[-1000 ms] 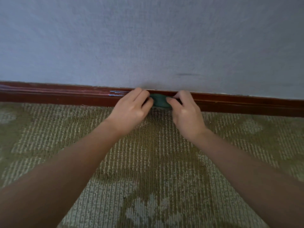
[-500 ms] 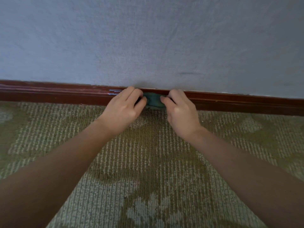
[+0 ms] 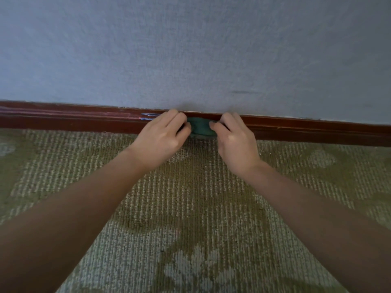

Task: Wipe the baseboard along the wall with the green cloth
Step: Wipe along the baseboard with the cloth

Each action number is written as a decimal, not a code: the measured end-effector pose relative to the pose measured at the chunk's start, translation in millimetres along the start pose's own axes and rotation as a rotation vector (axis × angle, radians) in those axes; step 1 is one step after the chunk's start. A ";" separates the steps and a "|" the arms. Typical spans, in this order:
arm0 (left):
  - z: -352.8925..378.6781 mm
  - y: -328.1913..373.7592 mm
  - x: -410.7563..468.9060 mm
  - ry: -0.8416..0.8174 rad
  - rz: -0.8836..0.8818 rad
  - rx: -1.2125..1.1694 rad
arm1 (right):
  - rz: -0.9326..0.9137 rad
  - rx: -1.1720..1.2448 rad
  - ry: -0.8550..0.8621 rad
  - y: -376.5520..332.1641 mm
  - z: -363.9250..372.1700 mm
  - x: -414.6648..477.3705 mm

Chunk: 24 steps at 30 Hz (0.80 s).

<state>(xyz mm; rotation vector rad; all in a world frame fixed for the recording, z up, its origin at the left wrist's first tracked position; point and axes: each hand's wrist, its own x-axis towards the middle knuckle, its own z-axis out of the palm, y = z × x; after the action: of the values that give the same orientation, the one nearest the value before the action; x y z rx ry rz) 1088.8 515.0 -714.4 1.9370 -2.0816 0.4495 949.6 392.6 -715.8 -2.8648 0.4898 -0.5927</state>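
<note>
A dark red wooden baseboard (image 3: 84, 120) runs along the foot of the grey-blue wall (image 3: 190, 49). A small bunched green cloth (image 3: 201, 129) is pressed against the baseboard near the middle of the view. My left hand (image 3: 163, 138) grips the cloth's left end and my right hand (image 3: 234, 140) grips its right end. The fingers of both hands curl over the cloth and touch the baseboard. Most of the cloth is hidden behind my fingers.
Green and beige patterned carpet (image 3: 190, 208) covers the floor up to the baseboard. Pale scratches (image 3: 148, 116) mark the baseboard just left of my left hand. A faint dark smudge (image 3: 243, 92) sits on the wall above right.
Both hands slid the cloth left along the baseboard, then came back a little to the right. Both hands kept their hold on it.
</note>
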 end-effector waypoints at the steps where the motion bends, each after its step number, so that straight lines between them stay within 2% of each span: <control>1: -1.6 1.0 -2.1 0.013 -0.024 -0.027 | 0.009 0.025 -0.002 -1.9 -1.0 -0.4; 5: -7.1 -1.1 -18.3 0.039 -0.034 -0.032 | -0.059 0.073 -0.013 -8.0 -5.4 -2.4; 9: -12.4 -19.6 -28.4 0.037 -0.110 0.012 | -0.046 0.101 -0.011 -27.6 2.3 18.2; 19: -14.3 -25.9 -29.6 0.040 -0.089 -0.001 | -0.050 0.072 -0.026 -33.8 4.0 26.1; 24: -14.8 -21.0 -38.5 0.091 -0.334 -0.053 | 0.007 0.094 0.000 -54.1 11.8 29.5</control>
<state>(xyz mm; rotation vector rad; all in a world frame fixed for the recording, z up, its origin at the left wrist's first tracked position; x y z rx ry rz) 1112.4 554.8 -715.0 2.1349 -1.6540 0.3954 995.3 433.8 -703.3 -2.7729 0.4590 -0.5983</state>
